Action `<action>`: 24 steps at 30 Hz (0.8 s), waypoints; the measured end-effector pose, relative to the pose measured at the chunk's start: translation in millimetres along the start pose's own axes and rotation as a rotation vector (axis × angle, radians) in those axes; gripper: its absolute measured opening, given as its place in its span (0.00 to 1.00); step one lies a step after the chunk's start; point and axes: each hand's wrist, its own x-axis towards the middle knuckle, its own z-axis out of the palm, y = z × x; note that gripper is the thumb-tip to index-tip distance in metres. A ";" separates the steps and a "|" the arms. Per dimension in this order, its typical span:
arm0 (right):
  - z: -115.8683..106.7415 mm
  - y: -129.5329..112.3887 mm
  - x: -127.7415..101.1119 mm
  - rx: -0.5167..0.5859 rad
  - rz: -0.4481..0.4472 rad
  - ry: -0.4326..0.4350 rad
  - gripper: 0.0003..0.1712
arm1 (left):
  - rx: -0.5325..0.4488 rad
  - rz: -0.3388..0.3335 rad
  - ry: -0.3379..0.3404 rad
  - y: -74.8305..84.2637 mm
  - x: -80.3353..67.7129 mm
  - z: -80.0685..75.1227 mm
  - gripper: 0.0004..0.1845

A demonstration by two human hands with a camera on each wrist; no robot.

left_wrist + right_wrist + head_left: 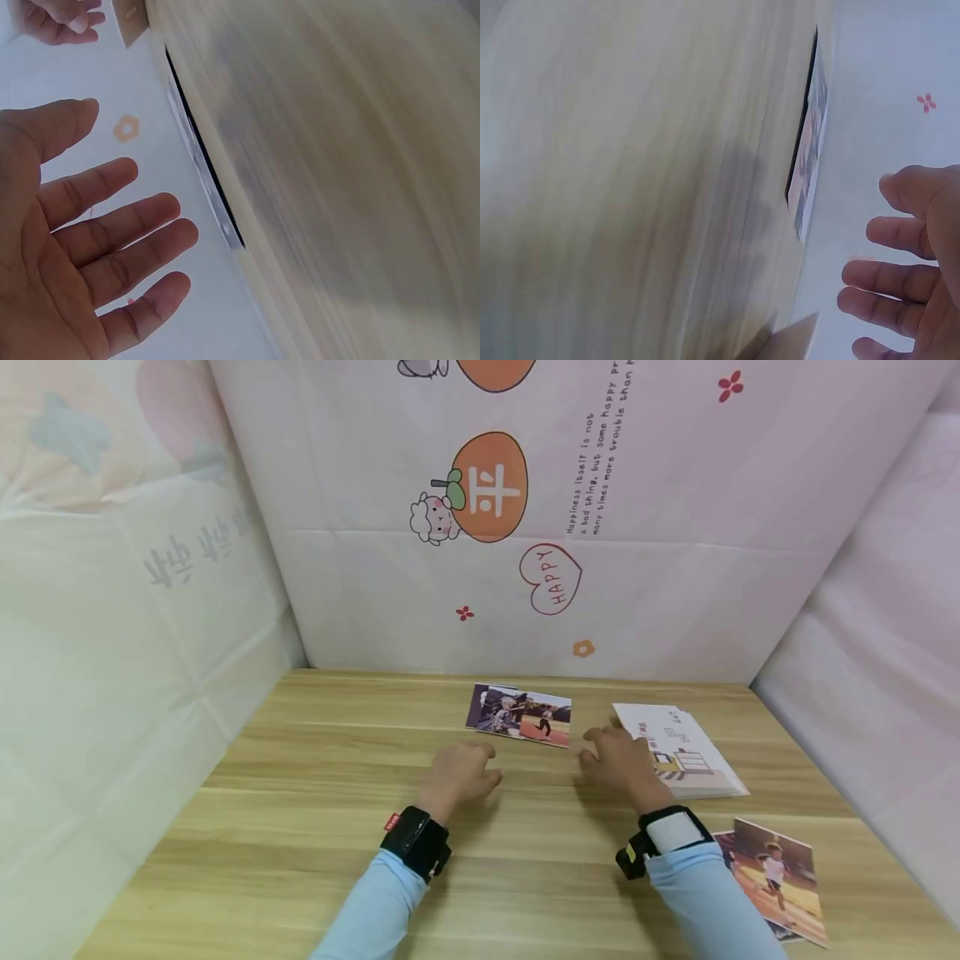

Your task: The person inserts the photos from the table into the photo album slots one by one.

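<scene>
Both hands hover over the wooden table with nothing in them. My left hand [459, 774] is left of centre, its fingers spread and loosely bent, as the left wrist view shows. Just beyond it lie overlapping photos [546, 718], the top one of a runner on a track. My right hand [621, 763] is right of those photos, fingers relaxed, and covers part of a white printed sheet stack [697, 760] in the head view. In the right wrist view the photos [808, 150] lie flat beyond the right hand [907, 270].
More photos [780, 877], the top one of a running person, lie at the right front beside the right sleeve. Wooden table [300, 810] extends to cloth walls behind and on both sides; the back cloth [360, 602] carries printed cartoons and lettering.
</scene>
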 end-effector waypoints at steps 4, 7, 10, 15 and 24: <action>-3.0 11.8 -1.7 0.019 0.042 0.023 0.21 | 0.011 0.030 0.001 9.7 3.8 4.8 0.19; -5.5 21.5 -3.5 0.032 0.073 0.039 0.21 | 0.019 0.044 -0.008 16.4 5.1 6.2 0.18; -10.7 33.3 -7.2 0.040 0.102 0.057 0.21 | 0.039 0.064 -0.028 22.9 5.7 7.3 0.19; -20.9 55.7 -15.1 0.034 0.160 0.068 0.21 | 0.091 0.131 -0.047 34.2 7.4 9.9 0.18; -23.7 90.8 -25.0 0.033 0.258 -0.019 0.25 | 0.126 0.222 -0.080 54.8 7.4 15.6 0.18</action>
